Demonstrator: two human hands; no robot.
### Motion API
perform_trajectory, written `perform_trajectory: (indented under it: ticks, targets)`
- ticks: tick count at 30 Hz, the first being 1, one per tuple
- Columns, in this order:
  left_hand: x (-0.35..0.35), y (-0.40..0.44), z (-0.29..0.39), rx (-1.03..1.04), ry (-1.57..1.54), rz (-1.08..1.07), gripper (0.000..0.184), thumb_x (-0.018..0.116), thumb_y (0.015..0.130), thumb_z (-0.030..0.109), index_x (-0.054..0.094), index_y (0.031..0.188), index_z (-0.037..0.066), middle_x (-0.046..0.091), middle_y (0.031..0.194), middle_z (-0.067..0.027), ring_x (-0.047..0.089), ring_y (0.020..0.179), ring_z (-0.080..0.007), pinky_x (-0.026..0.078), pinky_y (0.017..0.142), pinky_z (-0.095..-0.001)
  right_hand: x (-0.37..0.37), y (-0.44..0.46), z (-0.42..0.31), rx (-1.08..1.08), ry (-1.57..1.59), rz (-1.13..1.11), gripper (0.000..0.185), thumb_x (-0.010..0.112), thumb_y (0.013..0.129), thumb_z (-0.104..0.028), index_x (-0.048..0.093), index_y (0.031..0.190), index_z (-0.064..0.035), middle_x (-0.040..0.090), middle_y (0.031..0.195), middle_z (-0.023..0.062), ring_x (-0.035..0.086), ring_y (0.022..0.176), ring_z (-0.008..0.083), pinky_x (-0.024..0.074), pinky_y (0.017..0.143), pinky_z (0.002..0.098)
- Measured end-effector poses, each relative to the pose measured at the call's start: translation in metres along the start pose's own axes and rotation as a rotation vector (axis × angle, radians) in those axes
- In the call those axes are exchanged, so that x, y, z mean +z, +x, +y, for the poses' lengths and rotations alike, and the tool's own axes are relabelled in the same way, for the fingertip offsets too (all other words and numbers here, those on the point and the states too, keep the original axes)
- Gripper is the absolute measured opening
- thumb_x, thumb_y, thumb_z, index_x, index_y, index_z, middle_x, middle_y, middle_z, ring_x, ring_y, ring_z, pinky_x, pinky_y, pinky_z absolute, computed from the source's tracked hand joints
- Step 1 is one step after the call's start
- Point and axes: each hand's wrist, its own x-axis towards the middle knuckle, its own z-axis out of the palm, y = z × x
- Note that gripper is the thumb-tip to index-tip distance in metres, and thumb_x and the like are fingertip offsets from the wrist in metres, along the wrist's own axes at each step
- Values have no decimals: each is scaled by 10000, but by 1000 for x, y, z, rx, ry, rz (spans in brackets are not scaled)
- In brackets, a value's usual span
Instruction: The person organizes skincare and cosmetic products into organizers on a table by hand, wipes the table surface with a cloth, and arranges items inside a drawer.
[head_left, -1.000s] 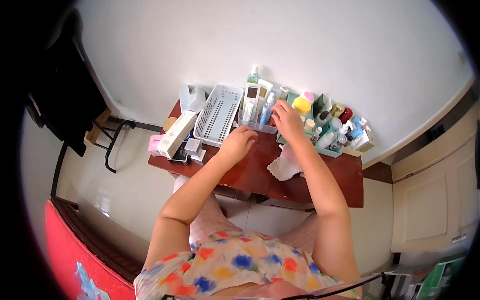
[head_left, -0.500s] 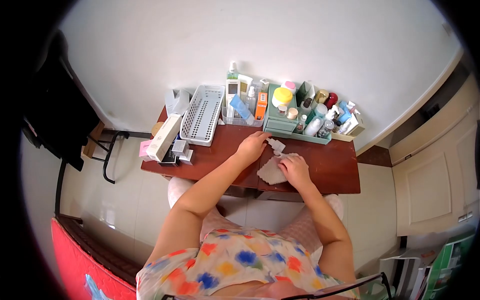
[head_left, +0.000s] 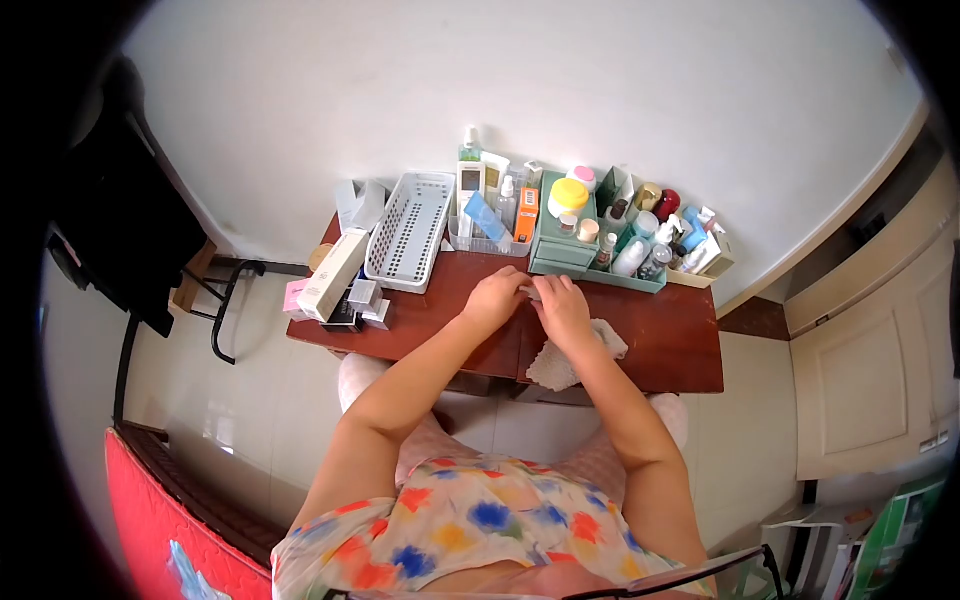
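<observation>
I observe the left hand [head_left: 495, 300] and right hand [head_left: 562, 308] meeting above the desk [head_left: 665, 350], presumably to steady a small pale item [head_left: 531, 292] between their fingertips; which grips it, I cannot tell. Cloth [head_left: 555, 368] lies bodyward of the right hand, conveniently reachable.

A bare left hand [head_left: 497, 302] and bare right hand [head_left: 562, 310] pinch a small whitish object [head_left: 531, 292], mostly hidden; beyond them stands a green plastic drawer box [head_left: 563, 256], nearer the body a beige textured cloth [head_left: 553, 369].

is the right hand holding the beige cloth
No, the right hand is beside the left hand, while the beige cloth lies on the reddish-brown table.
</observation>
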Motion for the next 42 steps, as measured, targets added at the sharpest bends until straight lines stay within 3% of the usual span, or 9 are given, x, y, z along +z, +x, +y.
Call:
perform_trajectory:
  ticks: [7, 9, 11, 17, 18, 24, 27, 42]
  targets:
    - [-71, -8, -1, -80, -61, 178, 150, 696, 823, 44, 668, 969, 23, 629, 896, -119, 633, 771, -272, 521, 701, -356, 14, 54, -31, -94, 231, 67, 293, 676, 774, -11, 578, 1048, -42, 622, 971, 109, 607, 931, 332, 503, 797, 425]
    - [-95, -8, 2, -152, -82, 189, 133, 674, 835, 80, 662, 962, 45, 627, 919, -128, 629, 835, -324, 511, 747, -411, 31, 71, -32, -121, 243, 69, 259, 591, 826, -13, 580, 1084, -38, 618, 1067, 124, 615, 943, 334, 511, 798, 417]
    - [-117, -7, 3, -166, -4, 230, 148, 687, 835, 76, 672, 978, 41, 629, 911, -124, 640, 798, -288, 518, 732, -378, 47, 85, -34, -116, 264, 56, 268, 548, 855, -20, 571, 1121, -31, 620, 1132, 139, 620, 986, 342, 517, 815, 421]
    - [-145, 4, -12, -169, 53, 323, 153, 681, 846, 85, 675, 993, 42, 634, 926, -116, 654, 793, -271, 523, 731, -363, 94, 104, -47, 53, 184, -163, 437, 446, 875, -16, 445, 1311, 7, 436, 1453, 220, 660, 958, 385, 547, 774, 468]
    - [-146, 8, -14, -162, 50, 334, 150, 679, 847, 85, 676, 991, 42, 635, 926, -115, 654, 792, -271, 522, 730, -363, 97, 106, -44, 42, 171, -186, 517, 458, 866, -23, 391, 1377, 20, 300, 1526, 258, 663, 917, 416, 551, 731, 491]
    - [-143, 34, -17, -124, 51, 347, 134, 654, 858, 105, 676, 976, 45, 636, 919, -126, 641, 830, -318, 520, 755, -396, 85, 94, -30, 139, 113, -164, 613, 474, 845, -11, 330, 1440, 24, 187, 1567, 265, 647, 966, 423, 550, 734, 493]
    - [-137, 49, -17, -91, 71, 321, 134, 648, 863, 120, 679, 976, 55, 639, 919, -124, 641, 842, -325, 519, 764, -403, 64, 91, -31, 243, 93, -177, 652, 503, 817, 4, 325, 1444, 35, 184, 1569, 265, 642, 978, 424, 552, 742, 481]
    - [-103, 86, -42, -69, 284, 137, 145, 614, 882, 129, 698, 985, 72, 647, 974, -116, 642, 908, -324, 524, 798, -420, 56, 75, -13, 209, 103, -168, 627, 531, 773, 13, 407, 1387, 34, 251, 1560, 219, 651, 969, 398, 560, 733, 458]
